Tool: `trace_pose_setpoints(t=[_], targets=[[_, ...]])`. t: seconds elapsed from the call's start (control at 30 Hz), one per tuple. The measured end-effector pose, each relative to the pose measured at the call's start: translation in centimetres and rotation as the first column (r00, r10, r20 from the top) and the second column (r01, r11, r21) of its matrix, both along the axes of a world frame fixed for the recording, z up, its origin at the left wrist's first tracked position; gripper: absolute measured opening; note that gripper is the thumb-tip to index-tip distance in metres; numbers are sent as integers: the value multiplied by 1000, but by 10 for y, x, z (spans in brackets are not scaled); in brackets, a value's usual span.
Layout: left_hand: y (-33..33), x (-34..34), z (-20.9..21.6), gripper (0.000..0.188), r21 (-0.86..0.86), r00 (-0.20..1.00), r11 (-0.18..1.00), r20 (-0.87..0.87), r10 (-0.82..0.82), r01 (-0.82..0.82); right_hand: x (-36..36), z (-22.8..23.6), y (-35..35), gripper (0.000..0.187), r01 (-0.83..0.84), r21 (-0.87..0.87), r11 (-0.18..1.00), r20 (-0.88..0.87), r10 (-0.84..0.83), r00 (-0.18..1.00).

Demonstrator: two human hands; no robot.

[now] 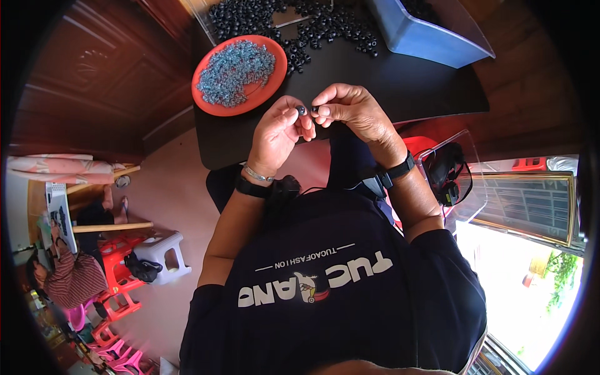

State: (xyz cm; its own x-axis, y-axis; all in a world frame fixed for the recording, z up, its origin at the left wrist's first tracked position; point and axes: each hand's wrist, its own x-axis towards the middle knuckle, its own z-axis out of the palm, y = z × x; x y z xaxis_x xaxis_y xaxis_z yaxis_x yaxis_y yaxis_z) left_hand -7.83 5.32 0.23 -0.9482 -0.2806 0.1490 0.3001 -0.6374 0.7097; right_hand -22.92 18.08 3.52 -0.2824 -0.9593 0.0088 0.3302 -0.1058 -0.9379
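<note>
My left hand (281, 128) is closed in a pinch on a small rounded black piece (302, 110) with a shiny spot on it. Just to its right, my right hand (356, 114) pinches another small black piece (315, 109) between thumb and forefinger. The two pieces face each other with a narrow gap, above the front part of the dark table (400, 90). Left of my hands lies an orange-red plate (279, 76), heaped with tiny shiny blue-grey pieces (234, 70) too small to name. Beyond it, loose black pieces (325, 31) spread over the table.
A translucent bluish bin (431, 49) with dark pieces inside stands at the far right of the table. A clear container (472, 181) with black gear sits beside my right arm. To the left are a person in a striped top (75, 275), red stools (122, 265) and a pale stool (167, 253).
</note>
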Motion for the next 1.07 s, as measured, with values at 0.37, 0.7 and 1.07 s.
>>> trace_pose_setpoints(t=[0.37, 0.7, 1.07], targets=[[1, 1, 1, 19, -24, 1000, 1000, 30, -4, 4, 10, 5, 6, 12, 16, -36, 999, -102, -19, 995], [2, 2, 3, 19, -48, 999, 999, 51, 4, -1, 14, 1, 12, 15, 65, -125, 990, -130, -81, 988], [2, 3, 2, 20, -68, 997, 997, 75, -20, 25, 14, 5, 10, 14, 65, -87, 994, -200, -81, 976]])
